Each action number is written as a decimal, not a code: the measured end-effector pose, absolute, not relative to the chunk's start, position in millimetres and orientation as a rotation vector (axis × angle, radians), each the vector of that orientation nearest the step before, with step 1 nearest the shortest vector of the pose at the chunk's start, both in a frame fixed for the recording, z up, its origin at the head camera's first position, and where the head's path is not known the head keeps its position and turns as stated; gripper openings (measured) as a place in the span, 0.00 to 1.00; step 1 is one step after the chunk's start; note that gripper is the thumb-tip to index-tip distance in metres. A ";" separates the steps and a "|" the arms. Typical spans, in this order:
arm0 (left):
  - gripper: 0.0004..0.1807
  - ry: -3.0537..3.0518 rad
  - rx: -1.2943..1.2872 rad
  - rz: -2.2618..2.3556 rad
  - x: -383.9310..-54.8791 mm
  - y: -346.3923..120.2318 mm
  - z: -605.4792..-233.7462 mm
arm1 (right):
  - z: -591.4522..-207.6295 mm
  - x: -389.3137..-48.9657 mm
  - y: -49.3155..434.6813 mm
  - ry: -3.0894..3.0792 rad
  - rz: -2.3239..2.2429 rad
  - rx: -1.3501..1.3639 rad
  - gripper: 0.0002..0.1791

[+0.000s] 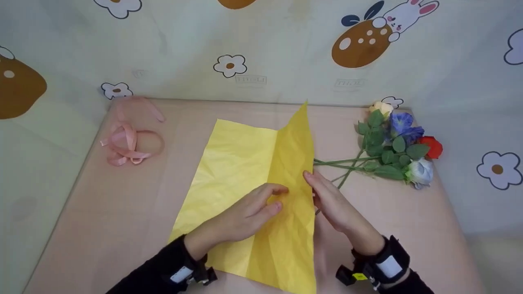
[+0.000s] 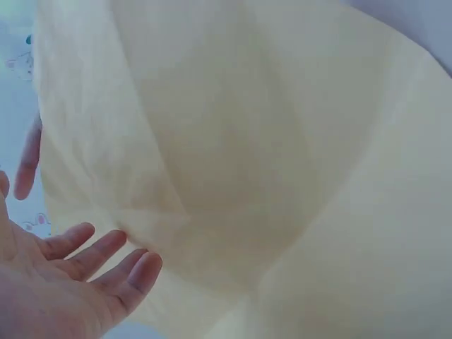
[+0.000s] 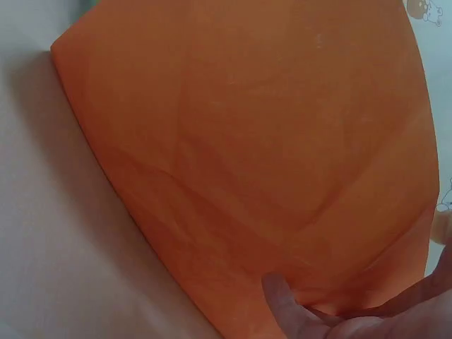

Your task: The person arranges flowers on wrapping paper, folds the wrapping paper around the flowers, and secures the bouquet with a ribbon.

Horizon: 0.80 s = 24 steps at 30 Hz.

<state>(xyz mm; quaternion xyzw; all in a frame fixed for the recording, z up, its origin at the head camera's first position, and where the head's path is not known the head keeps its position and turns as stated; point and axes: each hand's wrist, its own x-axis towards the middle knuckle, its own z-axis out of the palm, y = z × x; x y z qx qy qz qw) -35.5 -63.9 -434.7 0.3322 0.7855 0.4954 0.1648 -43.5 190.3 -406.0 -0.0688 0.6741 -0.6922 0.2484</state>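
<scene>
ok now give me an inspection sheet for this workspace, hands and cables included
surface: table with a pale pink top
job's things: yellow paper, creased, right part raised
clutter: loosely looped pink ribbon at left; flowers at right, some stems partly hidden by the paper
grippers: left hand before the raised part, fingers relaxed; right hand at its right edge, grip unclear
cables: nothing seen
surroundings: pale backdrop printed with flower outlines and a rabbit
</scene>
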 end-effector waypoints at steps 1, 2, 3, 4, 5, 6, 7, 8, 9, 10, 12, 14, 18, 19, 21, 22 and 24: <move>0.28 2.249 0.987 1.368 -37.4 -64.8 -438.6 | -406.1 -43.5 193.2 1.854 -1.870 -0.174 0.37; 0.29 2.259 1.014 1.331 -39.3 -65.9 -442.1 | -406.6 -43.9 196.1 1.877 -1.854 -0.164 0.36; 0.30 2.276 1.045 1.289 -41.1 -67.4 -445.1 | -407.4 -44.5 198.9 1.902 -1.839 -0.153 0.35; 0.31 2.305 1.069 1.239 -42.7 -69.1 -447.7 | -408.6 -45.3 202.2 1.927 -1.823 -0.140 0.34; 0.31 2.344 1.091 1.180 -44.2 -71.3 -449.7 | -410.4 -46.5 205.5 1.953 -1.807 -0.128 0.33; 0.32 2.390 1.109 1.114 -45.8 -74.1 -451.6 | -412.6 -47.9 209.0 1.978 -1.791 -0.118 0.31; 0.33 2.437 1.121 1.044 -47.4 -77.4 -453.2 | -415.2 -49.5 212.4 2.010 -1.773 -0.109 0.30; 0.34 2.480 1.135 0.967 -49.6 -81.3 -454.5 | -418.2 -51.2 215.6 2.040 -1.758 -0.102 0.29; 0.35 2.519 1.152 0.884 -52.1 -85.9 -455.6 | -421.6 -53.0 218.7 2.064 -1.747 -0.093 0.28; 0.36 2.547 1.157 0.798 -54.6 -91.4 -456.2 | -425.4 -55.3 221.3 2.080 -1.741 -0.086 0.28; 0.37 2.578 1.180 0.647 -60.6 -103.5 -456.9 | -433.2 -60.1 224.9 2.118 -1.728 -0.064 0.26; 0.40 2.590 1.201 0.524 -66.9 -115.7 -458.2 | -440.6 -64.9 226.8 2.165 -1.718 -0.035 0.25; 0.47 2.607 1.192 0.386 -73.8 -135.7 -461.6 | -453.4 -74.2 227.4 2.279 -1.667 0.023 0.22; 0.48 2.600 1.176 0.372 -73.9 -140.0 -462.5 | -456.4 -76.1 227.4 2.314 -1.641 0.030 0.22; 0.50 2.579 1.132 0.366 -72.2 -147.1 -463.2 | -461.7 -78.9 227.0 2.358 -1.596 0.035 0.21; 0.51 2.568 1.106 0.369 -70.8 -150.0 -463.3 | -464.1 -79.8 227.0 2.374 -1.572 0.025 0.22; 0.51 2.552 1.050 0.377 -67.4 -154.3 -462.2 | -467.8 -80.6 226.9 2.381 -1.547 0.000 0.23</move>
